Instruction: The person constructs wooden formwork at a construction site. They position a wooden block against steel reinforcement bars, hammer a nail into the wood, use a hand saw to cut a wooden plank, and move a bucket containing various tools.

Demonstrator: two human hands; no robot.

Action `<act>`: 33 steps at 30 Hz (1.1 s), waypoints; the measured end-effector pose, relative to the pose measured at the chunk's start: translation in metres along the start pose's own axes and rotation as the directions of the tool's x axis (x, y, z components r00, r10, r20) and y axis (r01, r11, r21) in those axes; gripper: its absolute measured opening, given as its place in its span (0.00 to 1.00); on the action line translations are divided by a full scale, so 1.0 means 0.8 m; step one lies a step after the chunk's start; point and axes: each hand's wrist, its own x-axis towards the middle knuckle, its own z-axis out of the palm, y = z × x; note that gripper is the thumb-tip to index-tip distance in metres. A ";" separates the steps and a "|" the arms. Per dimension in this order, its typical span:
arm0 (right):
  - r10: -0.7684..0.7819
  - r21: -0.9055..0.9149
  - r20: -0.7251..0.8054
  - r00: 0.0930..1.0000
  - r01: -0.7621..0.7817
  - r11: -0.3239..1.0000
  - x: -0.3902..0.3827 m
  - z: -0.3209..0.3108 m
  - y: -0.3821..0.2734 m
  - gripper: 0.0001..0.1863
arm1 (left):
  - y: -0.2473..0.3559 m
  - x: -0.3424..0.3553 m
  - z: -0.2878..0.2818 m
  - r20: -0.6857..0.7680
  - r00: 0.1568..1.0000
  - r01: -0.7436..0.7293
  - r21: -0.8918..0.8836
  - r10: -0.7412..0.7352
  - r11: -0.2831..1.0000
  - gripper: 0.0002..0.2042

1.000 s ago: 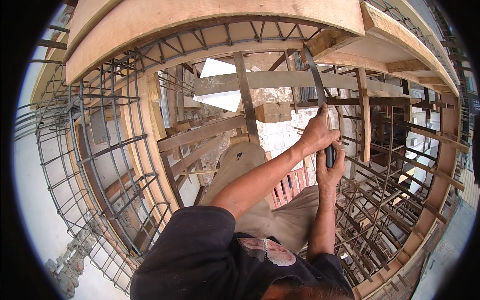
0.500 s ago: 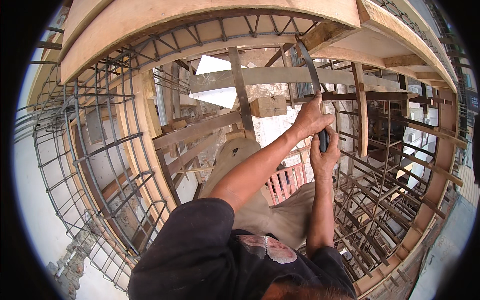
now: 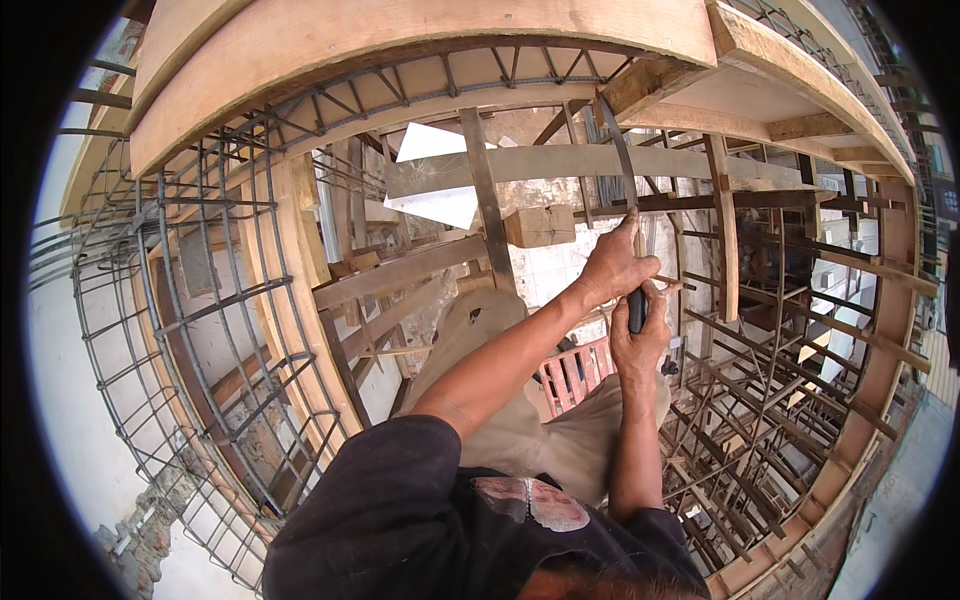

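Note:
Both my hands hold a long, flat, dark metal bar [image 3: 620, 150] with a black grip. My left hand [image 3: 612, 265] is closed around the bar's middle, its index finger laid along the metal. Just below, my right hand [image 3: 640, 340] is wrapped around the black grip [image 3: 637, 310], with the thumb along it. The bar's far tip reaches up to the end of a short timber piece [image 3: 645, 85] beneath the formwork panel [image 3: 420, 45]. Whether the tip touches wood or a steel bar there, I cannot tell.
A cage of steel reinforcing bars [image 3: 215, 300] stands at left beside pale boards [image 3: 268, 230]. Timber braces [image 3: 485, 200] cross below, near a wooden block [image 3: 540, 226]. A red slatted seat [image 3: 578, 375] lies beneath me. Scaffold-like timbers [image 3: 740, 430] fill the right.
My two hands and the bar have moved slightly toward me, and the grip end has swung a little left. Both hands keep their hold. The whole view has shifted slightly.

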 end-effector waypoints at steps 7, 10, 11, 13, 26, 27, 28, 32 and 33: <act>-0.233 -0.036 -0.114 0.966 0.230 0.972 -0.020 -0.003 0.020 0.19 | -0.032 -0.011 0.027 -0.200 0.924 -0.273 0.249 0.325 0.929 0.47; -0.054 0.032 0.015 0.998 0.053 0.998 0.008 0.003 0.029 0.19 | 0.007 0.003 -0.005 0.050 0.998 0.038 -0.058 -0.035 0.998 0.48; -0.063 -0.013 0.021 0.998 0.064 0.998 0.015 0.010 0.029 0.20 | -0.014 0.018 0.001 -0.037 0.998 -0.045 -0.079 0.042 0.996 0.48; -0.064 0.014 0.012 0.998 0.064 0.998 0.003 0.007 0.025 0.20 | -0.020 0.018 0.003 -0.120 0.986 -0.119 0.007 0.119 0.993 0.49; -0.176 0.030 0.023 0.984 0.176 0.984 0.002 -0.001 0.024 0.20 | -0.035 0.002 0.017 -0.068 0.995 -0.070 -0.043 0.067 0.997 0.49; -0.111 0.018 0.016 0.994 0.111 0.994 0.010 0.004 0.026 0.20 | -0.027 0.009 0.015 -0.062 0.997 -0.053 -0.034 0.051 0.998 0.48; -0.052 0.013 0.013 0.999 0.052 0.999 0.019 0.009 0.028 0.20 | -0.014 0.024 0.008 -0.067 0.997 -0.035 -0.023 0.034 0.999 0.48; -0.124 -0.019 -0.006 0.992 0.124 0.992 0.008 -0.003 0.031 0.20 | -0.019 0.014 0.022 -0.077 0.997 -0.026 0.000 0.025 1.000 0.48; -0.138 0.003 -0.027 0.990 0.138 0.990 -0.011 -0.012 0.029 0.20 | -0.019 -0.006 0.031 -0.060 0.996 -0.061 0.015 0.062 0.998 0.48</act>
